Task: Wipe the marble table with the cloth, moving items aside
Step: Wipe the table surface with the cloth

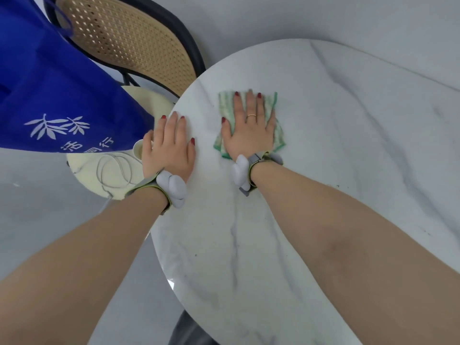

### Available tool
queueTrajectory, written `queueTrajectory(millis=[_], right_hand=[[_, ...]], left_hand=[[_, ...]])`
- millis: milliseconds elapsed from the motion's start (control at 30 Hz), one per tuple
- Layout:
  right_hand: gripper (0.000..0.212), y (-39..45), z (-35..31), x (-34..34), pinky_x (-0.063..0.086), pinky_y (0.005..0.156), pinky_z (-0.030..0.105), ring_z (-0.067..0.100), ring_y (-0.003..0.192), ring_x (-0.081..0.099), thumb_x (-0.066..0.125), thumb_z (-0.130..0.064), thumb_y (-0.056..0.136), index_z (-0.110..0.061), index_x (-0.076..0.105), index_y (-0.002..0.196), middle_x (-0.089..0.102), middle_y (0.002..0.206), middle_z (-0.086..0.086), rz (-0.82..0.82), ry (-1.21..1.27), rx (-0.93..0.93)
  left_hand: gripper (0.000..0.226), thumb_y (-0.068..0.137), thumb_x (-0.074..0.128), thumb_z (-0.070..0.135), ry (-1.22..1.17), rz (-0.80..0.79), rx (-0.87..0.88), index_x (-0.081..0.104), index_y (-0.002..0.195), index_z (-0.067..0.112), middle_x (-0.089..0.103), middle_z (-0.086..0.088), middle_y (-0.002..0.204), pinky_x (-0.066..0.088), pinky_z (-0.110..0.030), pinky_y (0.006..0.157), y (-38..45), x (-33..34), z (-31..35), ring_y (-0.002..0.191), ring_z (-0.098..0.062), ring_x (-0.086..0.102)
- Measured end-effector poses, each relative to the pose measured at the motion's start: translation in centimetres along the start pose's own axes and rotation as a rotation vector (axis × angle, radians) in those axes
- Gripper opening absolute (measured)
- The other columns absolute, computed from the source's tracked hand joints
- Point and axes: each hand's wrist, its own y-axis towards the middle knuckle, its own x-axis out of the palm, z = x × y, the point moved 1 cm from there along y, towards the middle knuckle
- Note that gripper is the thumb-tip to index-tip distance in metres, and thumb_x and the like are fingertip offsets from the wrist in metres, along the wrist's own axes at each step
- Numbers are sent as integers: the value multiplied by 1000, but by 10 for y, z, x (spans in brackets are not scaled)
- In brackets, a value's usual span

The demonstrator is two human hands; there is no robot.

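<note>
Far left: a blue bag [49, 90] hangs over a cane-backed chair [129, 41], with a paper cup [137, 149] and a coiled white cable [114, 170] on the pale seat [84, 168] below, all off the bench. Left of centre: my left hand [169, 145] lies flat at the rim of the marble bench [348, 145], fingers straight and spread, holding nothing; it steadies me. Centre: my right hand [249, 128] presses flat on the green-and-white cloth [275, 135], fingers extended, palm covering most of it; the cloth sits on the bench's far left part, near the rim. Right: bare marble, with small dark specks near my right forearm. To wipe well, I judge that I should keep the palm's pressure even, sweep in overlapping passes toward the unwiped right side, and refold the cloth if an edge bunches.
</note>
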Motion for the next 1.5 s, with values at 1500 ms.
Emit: queueTrajectory(millis=[1500], right_hand=[[60, -74, -65, 19, 4, 118, 48, 22, 147, 9, 24, -47, 95, -27, 18, 151, 13, 159, 2, -26, -21, -439]], left_hand=[[50, 89, 26, 28, -117, 134, -209, 42, 134, 14, 39, -6, 145, 24, -44, 106, -63, -1, -29, 131, -29, 35]])
